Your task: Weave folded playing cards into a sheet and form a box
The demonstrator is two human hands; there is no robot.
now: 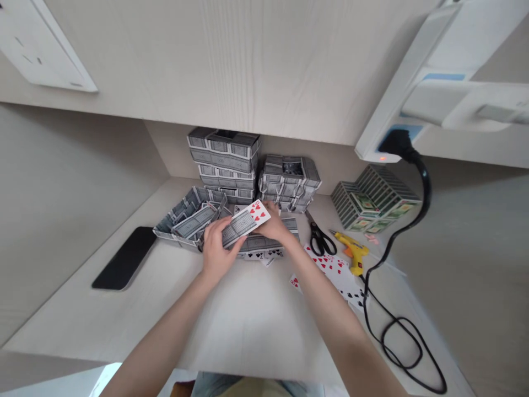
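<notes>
My left hand [217,248] grips a folded playing card [240,226], its grey patterned back outward and a red heart end at the right. Behind that end is my right hand [271,221], with curled fingers partly hidden; what they hold I cannot make out. Beside my left hand, an open box woven from folded cards [165,234] contains several folded card pieces [194,220]. Under and beyond my right wrist lies another grey card piece [264,242], with black-suited cards [264,255] at its near edge.
Stacked card boxes [227,160] and a lower stack [289,179] stand at the back. A black phone [124,258] lies left. Right are scissors [320,240], loose cards [334,270], a yellow glue gun [353,251], its black cord [384,259] and packaged card decks [372,198].
</notes>
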